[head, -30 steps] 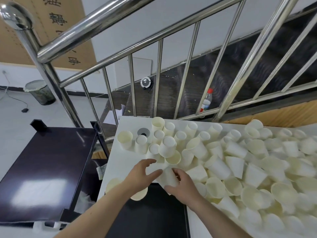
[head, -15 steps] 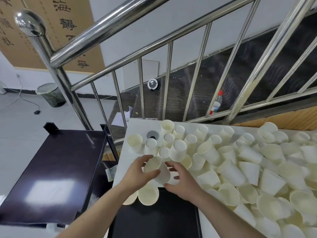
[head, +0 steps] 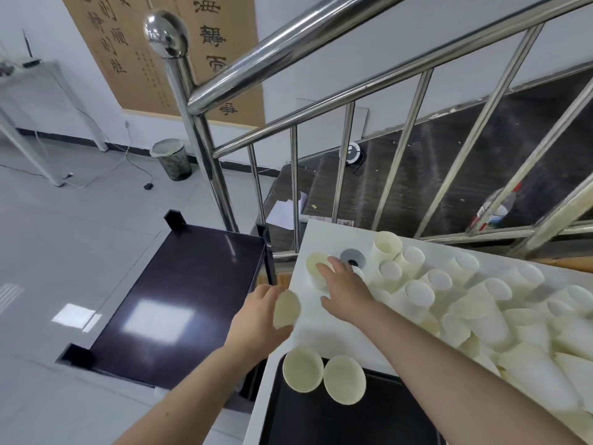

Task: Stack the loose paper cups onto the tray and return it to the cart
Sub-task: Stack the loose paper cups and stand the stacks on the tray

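My left hand grips a cream paper cup at the white table's left edge, its mouth facing right. My right hand reaches out flat over the table, its fingertips on an upright cup at the far left corner. Two upright cups stand at the top left of the black tray. A heap of loose paper cups covers the table to the right. The black cart stands to the left of the table.
A steel stair railing with upright bars runs behind the table. A grey grommet sits in the white table near my right hand. A bin and cables lie on the floor far left. A bottle stands on the stairs.
My hands have come apart. The left one carried the cup left to the table edge, and the right one reached forward to the cup at the far left corner. The view swung left.
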